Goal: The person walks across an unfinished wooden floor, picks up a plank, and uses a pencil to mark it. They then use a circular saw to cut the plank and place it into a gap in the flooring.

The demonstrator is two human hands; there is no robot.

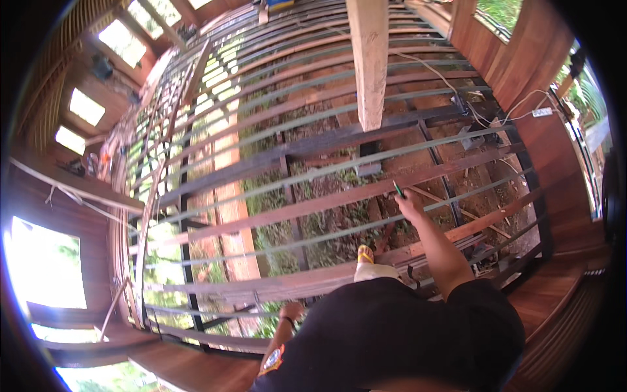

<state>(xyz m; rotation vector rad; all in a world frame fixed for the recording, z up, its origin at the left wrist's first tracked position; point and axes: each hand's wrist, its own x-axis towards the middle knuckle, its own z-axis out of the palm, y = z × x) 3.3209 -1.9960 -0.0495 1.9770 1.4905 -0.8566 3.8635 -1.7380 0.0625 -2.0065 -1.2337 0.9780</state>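
Observation:
My right hand (411, 205) is stretched out ahead, closed around a slim green pen (398, 189). The pen's tip is close to a reddish-brown wooden joist (333, 199); I cannot tell whether it touches. Down by my left side hangs my left hand (292, 311), near a wide brown board (261, 287). A dark band circles that wrist, and the fingers are too small to make out. Below my right hand, my foot in a yellow sandal (365, 253) stands on the framing.
Open floor framing of wood and grey-green strips (392, 154) spans the room, with gaps down to earth and plants. A thick timber post (367, 65) comes down ahead. At right, a cable runs to a white power strip (542, 112) by the wooden wall (522, 59).

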